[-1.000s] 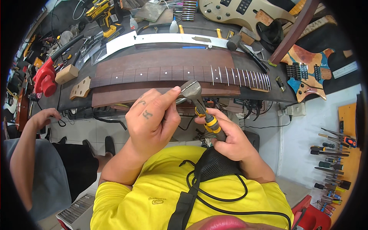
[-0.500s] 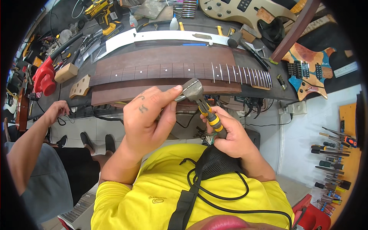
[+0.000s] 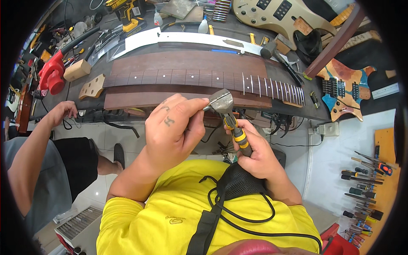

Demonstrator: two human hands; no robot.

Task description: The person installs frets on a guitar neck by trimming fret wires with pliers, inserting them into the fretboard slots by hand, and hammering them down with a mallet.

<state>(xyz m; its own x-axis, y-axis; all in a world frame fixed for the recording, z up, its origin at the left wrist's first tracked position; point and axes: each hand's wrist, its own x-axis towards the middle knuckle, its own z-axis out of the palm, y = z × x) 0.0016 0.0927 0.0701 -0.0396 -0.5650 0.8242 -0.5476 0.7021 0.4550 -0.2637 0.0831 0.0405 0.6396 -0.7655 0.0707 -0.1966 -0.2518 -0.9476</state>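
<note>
My right hand [image 3: 254, 146] is closed round the black-and-yellow handles of end-cutting pliers [image 3: 222, 101], whose broad steel jaws point up and away from me. My left hand [image 3: 172, 127] pinches a short silver piece of fret wire [image 3: 207, 107] between thumb and forefinger, its end at the side of the jaws. Whether the jaws grip the wire I cannot tell. Just beyond both hands, a guitar neck [image 3: 178, 77] with a dark dotted fingerboard lies across the bench. Silver frets stand out on its right part; the slots to the left look bare.
Brown boards [image 3: 140, 97] lie under the neck. A hammer [image 3: 267, 52], a white strip [image 3: 178, 38], a red blower [image 3: 53, 76] and a yellow drill [image 3: 123, 15] are on the bench. Guitar bodies [image 3: 343, 87] lie at the right. Another person's hand [image 3: 63, 111] is at the left edge.
The bench has shifted slightly right in view. My hands and the pliers have moved a little right with it, the wire still pinched. The other person's legs have changed position.
</note>
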